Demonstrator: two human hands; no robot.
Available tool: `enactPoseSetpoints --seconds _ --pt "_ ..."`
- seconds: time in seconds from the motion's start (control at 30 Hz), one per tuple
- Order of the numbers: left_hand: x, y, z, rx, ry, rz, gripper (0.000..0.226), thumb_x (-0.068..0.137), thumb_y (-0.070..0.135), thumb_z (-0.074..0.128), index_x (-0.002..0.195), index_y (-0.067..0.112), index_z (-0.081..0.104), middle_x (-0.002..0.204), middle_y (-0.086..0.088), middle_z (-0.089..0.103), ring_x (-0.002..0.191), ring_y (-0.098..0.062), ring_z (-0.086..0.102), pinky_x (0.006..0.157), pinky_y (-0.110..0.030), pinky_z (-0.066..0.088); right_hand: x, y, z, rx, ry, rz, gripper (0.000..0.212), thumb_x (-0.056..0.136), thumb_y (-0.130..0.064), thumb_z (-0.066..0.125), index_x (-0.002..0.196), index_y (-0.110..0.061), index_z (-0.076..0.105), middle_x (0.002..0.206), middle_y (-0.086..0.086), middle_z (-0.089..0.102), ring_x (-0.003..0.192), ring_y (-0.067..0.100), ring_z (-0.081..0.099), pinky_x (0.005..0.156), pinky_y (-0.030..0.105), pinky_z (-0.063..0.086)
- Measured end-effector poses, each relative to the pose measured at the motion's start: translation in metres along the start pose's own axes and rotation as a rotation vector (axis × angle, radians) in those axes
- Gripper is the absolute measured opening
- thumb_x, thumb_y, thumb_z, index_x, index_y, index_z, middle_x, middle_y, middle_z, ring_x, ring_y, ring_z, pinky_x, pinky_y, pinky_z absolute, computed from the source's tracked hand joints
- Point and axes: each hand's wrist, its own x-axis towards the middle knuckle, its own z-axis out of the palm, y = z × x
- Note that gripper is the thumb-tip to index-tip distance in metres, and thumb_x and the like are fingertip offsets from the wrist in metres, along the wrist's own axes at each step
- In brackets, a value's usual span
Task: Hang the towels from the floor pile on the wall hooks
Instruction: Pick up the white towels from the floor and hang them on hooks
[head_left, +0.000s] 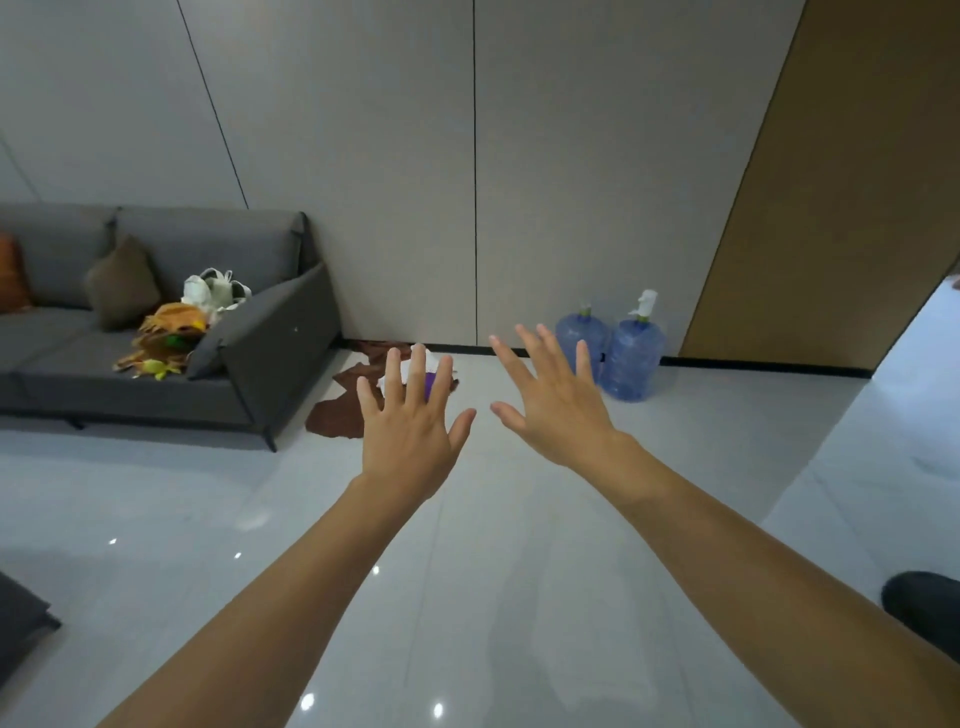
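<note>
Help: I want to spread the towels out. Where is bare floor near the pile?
Bare floor runs between the towel pile and the water bottles, and across the whole foreground. Crowded: the wall corner where the pile lies beside the sofa.

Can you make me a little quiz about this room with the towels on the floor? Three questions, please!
1. True or false: the left hand is gripping a towel from the towel pile.
2. What stands by the wall, to the right of the pile? A: two blue water bottles. B: a red bucket. C: a wooden chair.
3. Fill in the gap: the pile lies on the floor next to the end of the grey ____.

Key
1. False. The left hand and the right hand are both spread open and hold nothing.
2. A.
3. sofa.
</note>
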Motion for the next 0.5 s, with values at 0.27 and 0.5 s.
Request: enactPoseSetpoints --seconds 0.27,0.5 --pt "0.169 -0.077 0.086 -0.03 0.016 -0.019 0.073 0.093 0.062 0.013 0.155 0.024 0.017 0.162 -0.01 0.011 0.149 -0.034 0.006 0.115 -0.059 0.011 0.182 0.009 0.074 -0.007 0.003 0.024 0.073 0.097 -0.055 0.037 0.153 -0.033 -0.006 0.162 0.002 -0.006 0.148 0.024 -0.01 0.115 0.056 -0.005" --pt "0.313 -0.144 0.145 -0.071 -0.036 -0.02 0.071 0.095 0.064 0.023 0.155 0.027 0.012 0.163 -0.006 0.005 0.15 -0.033 0.001 0.116 -0.058 0.006 0.321 0.022 0.123 0.0 -0.034 0.091 0.074 0.097 -0.054 0.038 0.153 -0.032 -0.005 0.162 0.003 -0.003 0.149 0.025 -0.007 0.115 0.057 -0.001"
